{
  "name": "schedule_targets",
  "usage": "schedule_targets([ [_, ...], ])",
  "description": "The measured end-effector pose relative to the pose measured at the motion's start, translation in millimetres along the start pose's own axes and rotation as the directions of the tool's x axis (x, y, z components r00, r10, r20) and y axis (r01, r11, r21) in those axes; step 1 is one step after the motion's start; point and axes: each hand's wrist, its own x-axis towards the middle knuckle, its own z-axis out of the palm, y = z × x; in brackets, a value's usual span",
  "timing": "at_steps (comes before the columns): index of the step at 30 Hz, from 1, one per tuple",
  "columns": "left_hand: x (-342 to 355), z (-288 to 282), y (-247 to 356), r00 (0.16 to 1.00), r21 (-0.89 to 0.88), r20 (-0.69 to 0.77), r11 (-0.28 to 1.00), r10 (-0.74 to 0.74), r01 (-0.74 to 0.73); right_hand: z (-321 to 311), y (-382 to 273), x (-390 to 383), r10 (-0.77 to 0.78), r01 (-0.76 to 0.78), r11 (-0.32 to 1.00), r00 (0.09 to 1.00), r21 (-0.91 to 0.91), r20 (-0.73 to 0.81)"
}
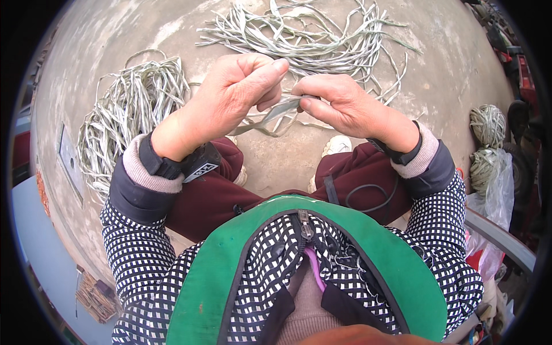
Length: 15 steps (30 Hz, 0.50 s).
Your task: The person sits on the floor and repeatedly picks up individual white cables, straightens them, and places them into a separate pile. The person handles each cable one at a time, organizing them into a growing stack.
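Note:
A flat, pale grey-green strip (280, 110), which looks like plastic or dried fibre, stretches between my two hands. My left hand (238, 95) is closed, its thumb pressed over curled fingers where the strip runs in behind them. My right hand (348, 106) pinches the strip between thumb and fingertips. More lengths of strip hang just below the hands. Beyond them a loose pile of the same strips (305, 43) lies spread on the floor. Left of my left hand is a thick, tangled heap of strips (141, 98).
Concrete floor (437, 75) surrounds my feet and maroon-trousered legs (368, 178). At right stand a wound bundle of strips (487, 125) and a clear plastic bag (499, 190). A metal bar (500, 238) runs by my right elbow. Small wooden sticks (96, 296) lie at lower left.

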Motion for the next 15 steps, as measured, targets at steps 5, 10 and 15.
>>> schedule_targets([
  [5,-7,-7,11,0.999,-0.016,-0.027,1.0,0.02,-0.021,-7,-8,-4,0.006,-0.004,0.999,0.999,0.052,-0.039],
  [10,-3,-19,17,0.998,0.015,-0.059,1.0,-0.011,0.012,-13,-10,-1,0.179,-0.203,0.902,0.979,0.382,0.097],
  [15,5,-15,3,0.997,0.029,-0.038,0.997,-0.065,0.066,-7,-9,2,0.29,-0.376,0.651,0.926,0.66,0.241],
])
